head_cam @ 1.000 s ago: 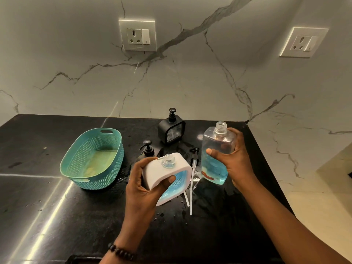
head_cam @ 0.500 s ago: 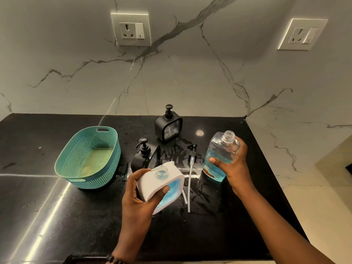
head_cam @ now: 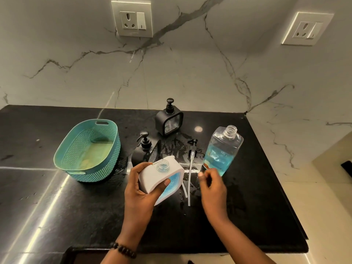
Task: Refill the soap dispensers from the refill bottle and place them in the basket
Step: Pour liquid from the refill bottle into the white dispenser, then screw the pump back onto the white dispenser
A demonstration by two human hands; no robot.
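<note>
Basket (head_cam: 86,151) sits empty at the counter's (head_cam: 57,206) left. The refill bottle (head_cam: 222,149), in the right hand half a second ago, now stands uncapped on the counter. The white dispenser (head_cam: 160,180), blue soap inside and neck open, is gripped by the left hand (head_cam: 141,189). The right hand (head_cam: 212,185) has let go, fingers loosely curled, empty, beside the pump (head_cam: 191,168). Pouring looks finished; refitting the pump likely comes next.

- The clear plastic refill bottle with blue liquid (head_cam: 222,149), held up in the right hand (head_cam: 213,189) a second ago, now stands uncapped on the black desk (head_cam: 76,216).
- That hand has let go and drawn back just beside the bottle's base, its grip loosely curled and empty.
</note>
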